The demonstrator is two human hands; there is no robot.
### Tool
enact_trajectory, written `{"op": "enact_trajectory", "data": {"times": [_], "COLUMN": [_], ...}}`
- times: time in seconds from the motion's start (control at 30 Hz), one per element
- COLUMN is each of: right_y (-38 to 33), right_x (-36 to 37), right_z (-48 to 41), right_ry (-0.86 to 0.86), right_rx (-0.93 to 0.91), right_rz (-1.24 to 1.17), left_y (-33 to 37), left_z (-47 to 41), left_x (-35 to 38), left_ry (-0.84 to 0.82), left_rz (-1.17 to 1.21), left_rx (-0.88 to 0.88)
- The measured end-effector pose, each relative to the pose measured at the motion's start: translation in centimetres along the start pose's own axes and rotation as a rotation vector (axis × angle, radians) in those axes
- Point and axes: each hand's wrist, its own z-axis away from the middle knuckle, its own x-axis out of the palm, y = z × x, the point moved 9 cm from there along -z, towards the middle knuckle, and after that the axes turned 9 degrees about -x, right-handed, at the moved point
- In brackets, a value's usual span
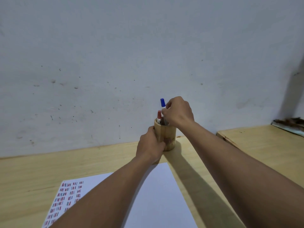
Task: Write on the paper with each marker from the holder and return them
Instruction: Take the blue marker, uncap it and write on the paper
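A round bamboo holder (pixel 169 134) stands on the wooden table near the wall. My left hand (pixel 150 145) wraps around its left side. My right hand (pixel 178 111) is above the holder, with its fingers pinched on the barrel of a blue-capped marker (pixel 162 102) that stands partly inside the holder and rises above the others. A red-capped marker (pixel 159 116) rests in the holder beside it. A white paper (pixel 158 195) lies in front of me, with rows of short red, blue and dark strokes down its left part (pixel 69 198).
The wooden table (pixel 49 170) runs along a scuffed white wall. A second wooden surface (pixel 263 139) sits to the right, separated by a gap, with a dark ragged object (pixel 289 123) on its far end.
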Motion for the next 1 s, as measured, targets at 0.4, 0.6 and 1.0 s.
{"op": "enact_trajectory", "data": {"times": [0.4,0.6,1.0], "right_y": [-8.0,-11.5,-15.4], "right_x": [-7.6,-7.4,-9.7], "right_z": [4.6,8.7,15.4], "right_ry": [0.163,0.016,0.183], "right_rx": [-0.250,-0.342,-0.338], "right_rz": [-0.099,-0.040,-0.034], "left_y": [4.0,6.1,4.9], "left_z": [4.7,8.9,13.7], "left_x": [-10.1,-16.5,-21.4], "left_ry": [0.213,0.235,0.263], "left_rz": [0.136,0.498,0.673], "left_rx": [0.116,0.150,0.084]}}
